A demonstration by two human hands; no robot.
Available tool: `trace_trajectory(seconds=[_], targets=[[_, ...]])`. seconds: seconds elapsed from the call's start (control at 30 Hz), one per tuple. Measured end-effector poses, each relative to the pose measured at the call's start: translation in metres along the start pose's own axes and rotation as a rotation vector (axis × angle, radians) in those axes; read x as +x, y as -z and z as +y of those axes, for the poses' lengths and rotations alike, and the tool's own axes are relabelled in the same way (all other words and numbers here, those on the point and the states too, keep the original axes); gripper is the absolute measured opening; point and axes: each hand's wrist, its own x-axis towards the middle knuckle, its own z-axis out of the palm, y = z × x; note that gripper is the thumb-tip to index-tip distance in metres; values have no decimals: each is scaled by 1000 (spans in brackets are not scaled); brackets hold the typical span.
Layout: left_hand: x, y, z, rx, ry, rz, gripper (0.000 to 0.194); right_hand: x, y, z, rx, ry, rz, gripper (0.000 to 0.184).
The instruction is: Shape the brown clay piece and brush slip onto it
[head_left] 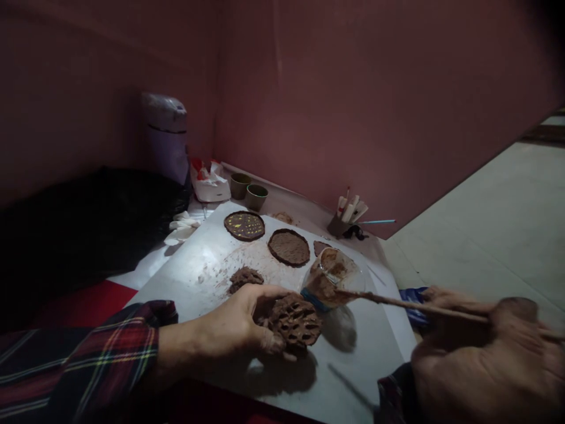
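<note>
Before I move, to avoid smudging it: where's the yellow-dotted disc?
Head view: the yellow-dotted disc is toward the sheet's far end, left of the plain brown disc.

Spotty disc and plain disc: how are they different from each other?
The spotty disc has little yellow marks, but the plain disc has none. The spotty disc's middle looks darker, while the plain disc's middle is a lighter brown. Both are round and brown with a bumpy rim, and both lie flat on the white sheet.
</note>
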Motion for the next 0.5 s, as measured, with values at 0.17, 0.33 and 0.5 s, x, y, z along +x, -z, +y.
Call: trace_trajectory(seconds=[0.17,0.33,0.5], targets=[[0,-2,1,-42,20,10,51,0,2,22,-315,50,-182,27],[0,-2,2,-31,42,20,57,3,5,43,-296,-59,-437,34],[-1,1,0,-13,17,10,55,10,1,41,-88,-253,-202,26]])
